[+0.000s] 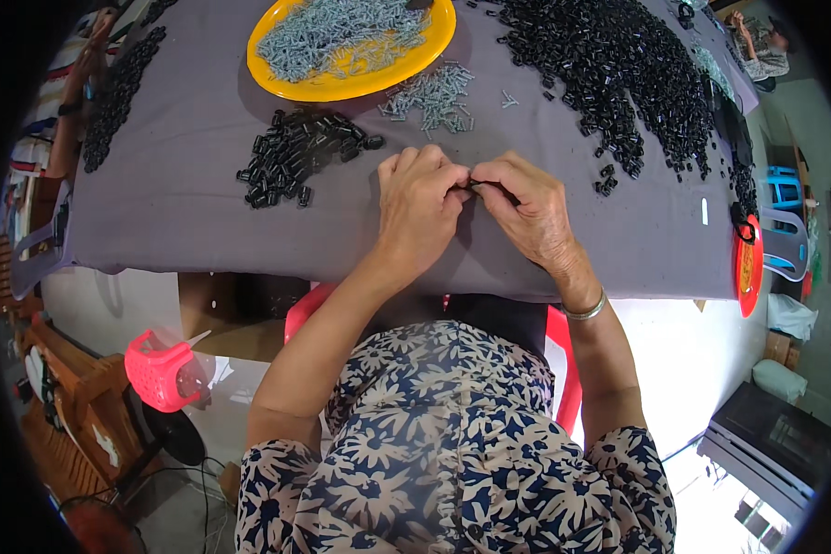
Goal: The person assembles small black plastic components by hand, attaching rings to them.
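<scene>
My left hand (417,208) and my right hand (526,208) meet fingertip to fingertip over the grey table cloth (175,203). Between them they pinch one small black plastic part (486,187); whether a screw is also held is hidden by the fingers. A small heap of black plastic parts (295,155) lies just left of my left hand. Loose silver screws (434,92) lie beyond my hands. A yellow plate (342,85) full of screws stands behind them. My right wrist wears a silver bangle (588,310).
A large spread of black parts (609,65) covers the far right of the table. Another strip of black parts (115,92) runs along the left edge. A pink basket (160,369) sits on the floor at left, a red plate (746,266) at the table's right edge. Another person (762,46) sits at the far right.
</scene>
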Action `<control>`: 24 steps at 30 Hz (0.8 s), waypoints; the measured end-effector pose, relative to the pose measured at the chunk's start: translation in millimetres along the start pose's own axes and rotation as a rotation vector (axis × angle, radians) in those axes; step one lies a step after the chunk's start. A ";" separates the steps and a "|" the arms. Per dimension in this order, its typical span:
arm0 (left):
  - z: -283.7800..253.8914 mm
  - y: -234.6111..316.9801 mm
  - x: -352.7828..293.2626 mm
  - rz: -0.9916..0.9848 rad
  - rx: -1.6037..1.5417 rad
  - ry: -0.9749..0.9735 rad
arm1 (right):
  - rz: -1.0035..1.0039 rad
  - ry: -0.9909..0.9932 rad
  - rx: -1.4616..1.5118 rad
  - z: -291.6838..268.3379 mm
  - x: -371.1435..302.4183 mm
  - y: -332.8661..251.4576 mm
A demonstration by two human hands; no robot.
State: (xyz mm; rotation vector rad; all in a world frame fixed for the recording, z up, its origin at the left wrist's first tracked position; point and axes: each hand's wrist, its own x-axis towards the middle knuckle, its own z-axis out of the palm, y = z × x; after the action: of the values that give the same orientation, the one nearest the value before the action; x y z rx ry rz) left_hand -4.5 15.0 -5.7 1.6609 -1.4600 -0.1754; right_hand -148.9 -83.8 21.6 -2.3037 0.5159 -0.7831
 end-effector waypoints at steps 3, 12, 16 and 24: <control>1.0 1.0 1.0 -0.007 -0.014 0.022 | -0.030 -0.002 -0.012 0.7 0.6 -1.3; -4.4 5.1 2.9 -0.002 -0.001 -0.011 | -0.030 -0.004 -0.017 2.7 -1.4 0.1; -5.6 3.7 3.1 0.002 -0.166 -0.002 | -0.053 -0.013 0.011 0.5 -1.7 -1.9; -4.6 0.0 7.1 0.139 -0.111 -0.032 | 0.024 -0.038 0.035 -3.6 -3.4 -3.9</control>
State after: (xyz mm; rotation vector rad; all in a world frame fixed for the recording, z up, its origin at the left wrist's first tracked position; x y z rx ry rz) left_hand 0.4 11.3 0.1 1.4685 -1.5556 -0.2025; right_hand -153.2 -80.8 25.1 -2.2715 0.5083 -0.7301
